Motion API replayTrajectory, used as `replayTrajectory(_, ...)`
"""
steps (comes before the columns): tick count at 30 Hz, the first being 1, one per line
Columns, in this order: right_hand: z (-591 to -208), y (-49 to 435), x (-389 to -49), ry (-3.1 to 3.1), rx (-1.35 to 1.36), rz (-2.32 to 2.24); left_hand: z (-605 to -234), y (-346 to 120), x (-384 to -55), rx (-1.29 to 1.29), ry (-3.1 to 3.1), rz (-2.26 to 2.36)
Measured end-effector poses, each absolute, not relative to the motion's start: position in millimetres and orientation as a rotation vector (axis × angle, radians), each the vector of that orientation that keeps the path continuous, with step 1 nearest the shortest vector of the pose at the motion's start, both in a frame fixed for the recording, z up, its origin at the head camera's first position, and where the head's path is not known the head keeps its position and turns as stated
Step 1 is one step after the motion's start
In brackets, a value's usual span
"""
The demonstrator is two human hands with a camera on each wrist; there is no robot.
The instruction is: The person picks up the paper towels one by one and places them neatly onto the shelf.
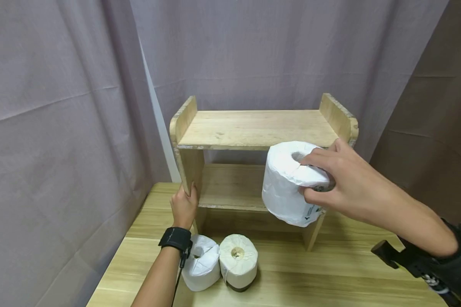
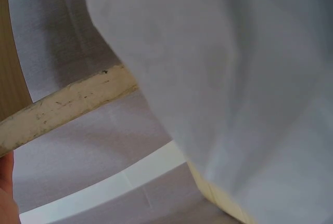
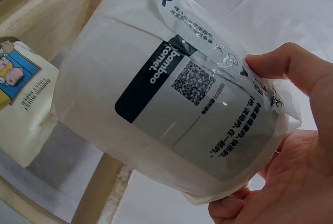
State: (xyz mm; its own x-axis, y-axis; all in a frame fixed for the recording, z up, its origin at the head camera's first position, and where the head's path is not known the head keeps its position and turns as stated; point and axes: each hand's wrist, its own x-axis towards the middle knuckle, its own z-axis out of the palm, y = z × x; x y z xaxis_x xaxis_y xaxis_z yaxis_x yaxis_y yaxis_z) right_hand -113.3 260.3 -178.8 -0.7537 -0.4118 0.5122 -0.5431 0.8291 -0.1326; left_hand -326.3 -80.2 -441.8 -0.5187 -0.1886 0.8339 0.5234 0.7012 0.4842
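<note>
the held roll point(image 1: 288, 192) hid part of the wooden shelf point(image 1: 249, 125) at right; the left wrist view cut off the left hand point(image 2: 7, 195).

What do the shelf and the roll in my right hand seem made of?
Shelf: likely wood, pale and matte, with faint grain and worn edges. Roll: white wrapper looks like thin, slightly glossy plastic, given creases and highlights; its contents are hidden.

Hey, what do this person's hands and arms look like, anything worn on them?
The left hand and right hand are gloveless. A black band, trailing a thin dark cable, circles the left wrist; a black cuff with a dark bracket sits near the right wrist.
</note>
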Motion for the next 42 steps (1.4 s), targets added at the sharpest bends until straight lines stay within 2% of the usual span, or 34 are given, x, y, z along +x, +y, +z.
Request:
replayTrajectory(10,-163.5,263.2,-118.3,-2.538,0.705,0.351,-439.7,-84.8,-326.2,-0.256,-1.904,-0.898)
replayTrajectory(23,-137.8,277.2,-117.4,-2.629,0.5,0.412,-437.6,-82.9,-326.4,-0.251,-1.917,-0.916)
replayTrajectory(42,-99.6,286.1,-136.7,-2.596,0.401,0.427,-438.8,-86.4,-327.0,-0.225,-1.913,-0.917)
